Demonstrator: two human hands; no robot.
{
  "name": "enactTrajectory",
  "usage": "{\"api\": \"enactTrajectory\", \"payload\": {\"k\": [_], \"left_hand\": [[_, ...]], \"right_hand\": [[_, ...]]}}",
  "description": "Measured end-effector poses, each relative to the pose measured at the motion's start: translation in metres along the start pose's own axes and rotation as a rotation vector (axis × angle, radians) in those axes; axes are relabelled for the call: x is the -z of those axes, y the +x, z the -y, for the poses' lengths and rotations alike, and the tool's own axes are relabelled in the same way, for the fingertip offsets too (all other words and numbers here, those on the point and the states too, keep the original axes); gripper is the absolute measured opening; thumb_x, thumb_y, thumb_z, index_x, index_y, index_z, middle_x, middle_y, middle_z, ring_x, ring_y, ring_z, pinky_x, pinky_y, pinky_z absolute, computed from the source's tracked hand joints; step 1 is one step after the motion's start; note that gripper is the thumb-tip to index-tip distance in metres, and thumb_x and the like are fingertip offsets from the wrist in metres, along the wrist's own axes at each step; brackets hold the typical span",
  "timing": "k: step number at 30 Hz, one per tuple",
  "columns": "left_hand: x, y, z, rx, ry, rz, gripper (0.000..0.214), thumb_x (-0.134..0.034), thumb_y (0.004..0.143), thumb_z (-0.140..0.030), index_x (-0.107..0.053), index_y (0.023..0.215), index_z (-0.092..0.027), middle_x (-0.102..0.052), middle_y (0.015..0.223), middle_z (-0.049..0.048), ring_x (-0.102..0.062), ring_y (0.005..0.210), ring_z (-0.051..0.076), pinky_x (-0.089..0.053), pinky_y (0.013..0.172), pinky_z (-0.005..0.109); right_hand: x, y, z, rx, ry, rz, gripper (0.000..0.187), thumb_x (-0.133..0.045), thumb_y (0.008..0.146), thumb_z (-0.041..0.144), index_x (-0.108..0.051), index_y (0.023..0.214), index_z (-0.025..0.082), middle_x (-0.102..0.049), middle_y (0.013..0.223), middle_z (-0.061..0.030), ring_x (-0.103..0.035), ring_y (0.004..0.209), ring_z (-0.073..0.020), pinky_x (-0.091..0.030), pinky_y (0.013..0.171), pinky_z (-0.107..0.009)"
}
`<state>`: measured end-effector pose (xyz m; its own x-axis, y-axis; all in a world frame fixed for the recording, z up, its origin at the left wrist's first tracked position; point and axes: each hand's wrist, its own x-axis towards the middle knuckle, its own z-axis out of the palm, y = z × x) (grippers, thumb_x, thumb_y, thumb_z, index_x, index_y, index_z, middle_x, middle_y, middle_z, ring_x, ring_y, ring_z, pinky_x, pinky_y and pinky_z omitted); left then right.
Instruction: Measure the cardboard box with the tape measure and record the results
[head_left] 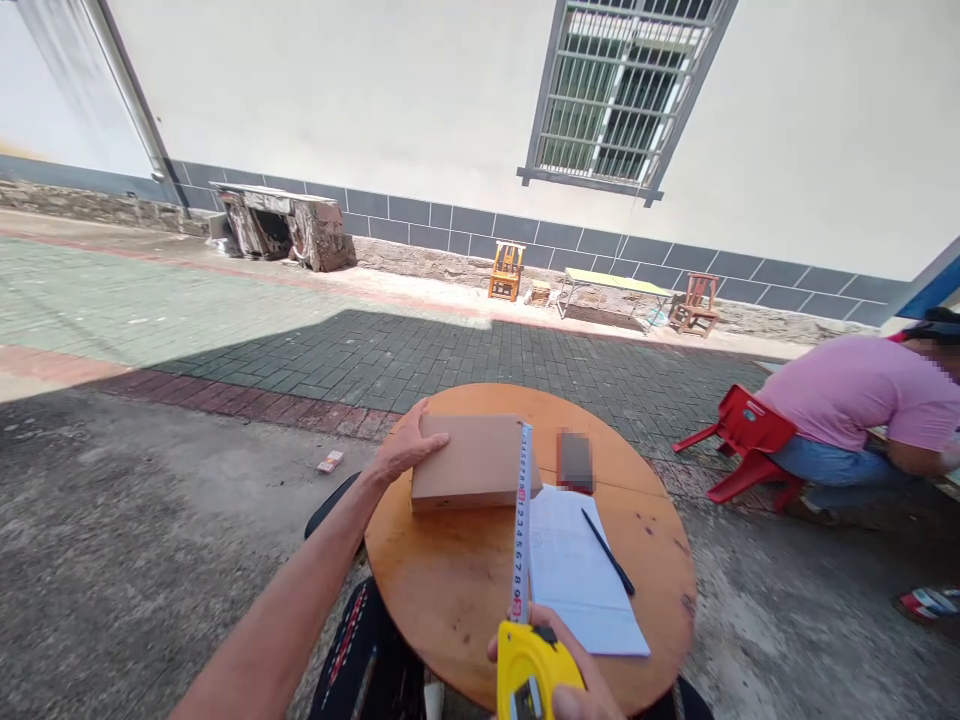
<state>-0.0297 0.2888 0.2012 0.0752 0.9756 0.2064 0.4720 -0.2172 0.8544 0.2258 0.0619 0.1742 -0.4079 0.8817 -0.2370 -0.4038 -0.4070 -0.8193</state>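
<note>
A brown cardboard box (469,460) lies flat on the round wooden table (435,570). My left hand (409,440) grips its far left corner, thumb on top and the fingers partly hidden behind the side. Low in the view, my right hand (581,680) is closed around a yellow tape measure (529,670). From its case the white blade (519,540) runs out along the box's right side, its tip near the far right corner. White paper (577,570) lies right of the blade, with a black pen (609,552) across it.
A dark, blurred-out rectangular object (575,460) lies beyond the paper. To the right, a person in a pink shirt (847,400) sits on a red plastic chair (750,425). Chairs and a yellow-topped table (619,282) stand along the far wall. A small packet (330,461) lies on the ground.
</note>
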Motion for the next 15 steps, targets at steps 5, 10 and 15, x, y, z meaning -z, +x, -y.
{"api": "enactTrajectory", "payload": {"k": [5, 10, 15], "left_hand": [[-0.006, 0.012, 0.020, 0.088, -0.073, 0.067, 0.085, -0.068, 0.074, -0.047, -0.038, 0.146, -0.013, -0.039, 0.152, 0.0189, -0.043, 0.135, 0.035, -0.039, 0.109, 0.045], [0.001, 0.016, 0.020, 0.103, -0.142, 0.201, 0.089, -0.076, 0.064, -0.048, -0.047, 0.141, -0.014, -0.050, 0.144, 0.0171, -0.050, 0.130, 0.035, -0.041, 0.108, 0.046], [0.005, 0.001, 0.011, 0.061, -0.193, 0.216, 0.093, -0.074, 0.067, -0.055, -0.040, 0.146, -0.021, -0.046, 0.149, 0.0126, -0.046, 0.134, 0.033, -0.040, 0.110, 0.045]], "right_hand": [[-0.001, 0.010, 0.010, -0.014, 0.078, -0.004, 0.073, -0.085, 0.055, 0.056, -0.054, 0.111, 0.020, -0.065, 0.105, -0.0076, -0.071, 0.070, -0.0208, -0.052, 0.064, -0.031], [-0.012, 0.021, 0.023, -0.024, 0.171, 0.019, 0.065, -0.080, 0.067, 0.049, -0.051, 0.118, 0.019, -0.066, 0.108, -0.0099, -0.073, 0.074, -0.0222, -0.051, 0.063, -0.028], [-0.017, 0.043, 0.025, -0.044, 0.127, 0.045, 0.059, -0.073, 0.072, 0.052, -0.053, 0.114, 0.015, -0.067, 0.102, -0.0121, -0.073, 0.071, -0.0236, -0.045, 0.042, -0.019]]}}
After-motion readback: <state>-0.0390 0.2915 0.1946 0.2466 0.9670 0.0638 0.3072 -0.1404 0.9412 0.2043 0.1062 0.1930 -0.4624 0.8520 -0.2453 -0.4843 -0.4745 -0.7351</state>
